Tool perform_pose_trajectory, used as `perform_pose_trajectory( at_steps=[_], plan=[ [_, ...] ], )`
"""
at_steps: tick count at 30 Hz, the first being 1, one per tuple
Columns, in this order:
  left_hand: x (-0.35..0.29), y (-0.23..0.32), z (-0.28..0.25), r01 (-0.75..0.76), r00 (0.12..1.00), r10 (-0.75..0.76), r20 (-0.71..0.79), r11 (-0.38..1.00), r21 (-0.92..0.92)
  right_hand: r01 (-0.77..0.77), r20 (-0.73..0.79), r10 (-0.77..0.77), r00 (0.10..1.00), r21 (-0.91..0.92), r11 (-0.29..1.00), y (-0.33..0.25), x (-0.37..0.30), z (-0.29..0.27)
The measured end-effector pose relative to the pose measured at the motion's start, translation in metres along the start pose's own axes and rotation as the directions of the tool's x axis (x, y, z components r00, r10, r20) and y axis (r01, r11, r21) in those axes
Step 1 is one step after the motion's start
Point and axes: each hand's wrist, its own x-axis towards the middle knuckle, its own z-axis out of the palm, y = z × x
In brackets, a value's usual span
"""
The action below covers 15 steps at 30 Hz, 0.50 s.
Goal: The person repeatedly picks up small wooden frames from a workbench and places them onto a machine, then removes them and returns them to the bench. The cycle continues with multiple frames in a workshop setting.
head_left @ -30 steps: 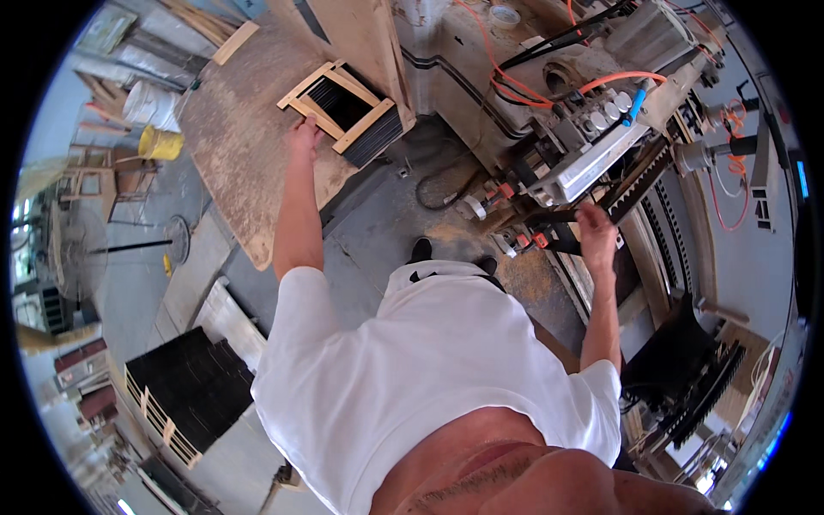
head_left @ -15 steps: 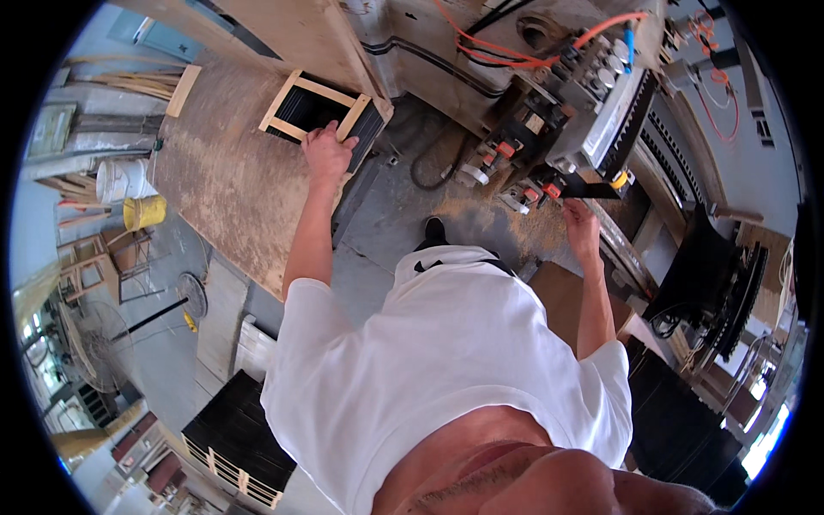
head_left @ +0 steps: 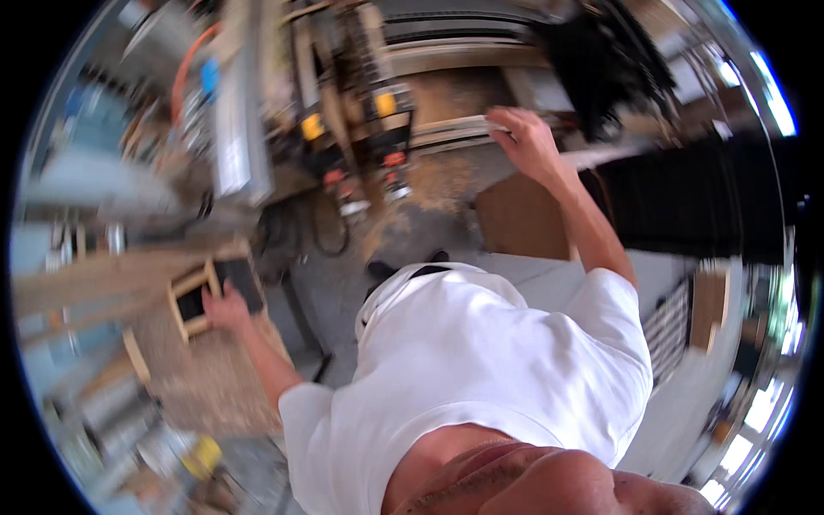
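Note:
My left hand (head_left: 225,311), blurred by motion, is on a small light-wood frame (head_left: 182,305) at the left, with its fingers at the slat nearest me. Dark panels (head_left: 240,283) show inside and beside this frame, which lies on a worn brown wooden board (head_left: 202,369). My right hand (head_left: 525,144) is raised at the upper right, near a pale rail (head_left: 463,133) of the machine. Its fingers are stretched out with a gap at the thumb, and nothing shows in them.
Ahead stands a machine with a metal beam (head_left: 240,129) and two arms bearing yellow and red parts (head_left: 390,129). Sawdust (head_left: 429,193) covers the floor below. A brown panel (head_left: 524,219) and a long black stack (head_left: 687,193) stand to the right.
My view has turned to the right, so the frame and board now appear farther left and lower. My right hand has moved away from the machine's red parts, out to the right.

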Motion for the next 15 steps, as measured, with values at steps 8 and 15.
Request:
perform_pose_trajectory(
  at_steps=[8, 15],
  plan=[
    [-0.085, 0.126, 0.102, -0.067, 0.983, 0.171, 0.071, 0.686, -0.725, -0.329, -0.469, -0.088, 0.879, -0.729, 0.6, -0.014, 0.014, -0.285],
    [-0.121, 0.286, 0.073, 0.19, 0.842, 0.384, 0.377, 0.444, -0.876, -0.619, -0.423, 0.48, 0.769, -0.682, 0.39, 0.101, -0.133, -0.46]
  ],
)
